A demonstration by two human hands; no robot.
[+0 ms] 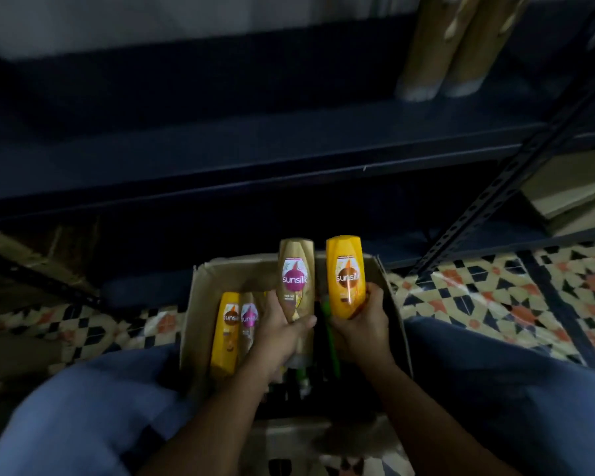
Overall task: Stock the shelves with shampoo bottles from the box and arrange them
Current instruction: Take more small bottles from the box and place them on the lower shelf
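Knees: ours, either side of the box [200, 304], keeping stock near.
Left grip [282, 334]: curled round the gold bottle [295, 280], label up.
Right grip [361, 324]: curled round the yellow bottle [345, 273], lifted clear for the shelf [220, 156].
Box: more bottles remain inside.

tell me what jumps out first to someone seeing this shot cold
Two Sunsilk bottles held up side by side at centre: a gold bottle gripped by the left hand and a bright yellow bottle gripped by the right hand. Just below them sits an open cardboard box on the patterned tile floor, with more bottles along its left side. Above, the dark blue shelf is mostly bare, with two tall gold bottles at upper right.
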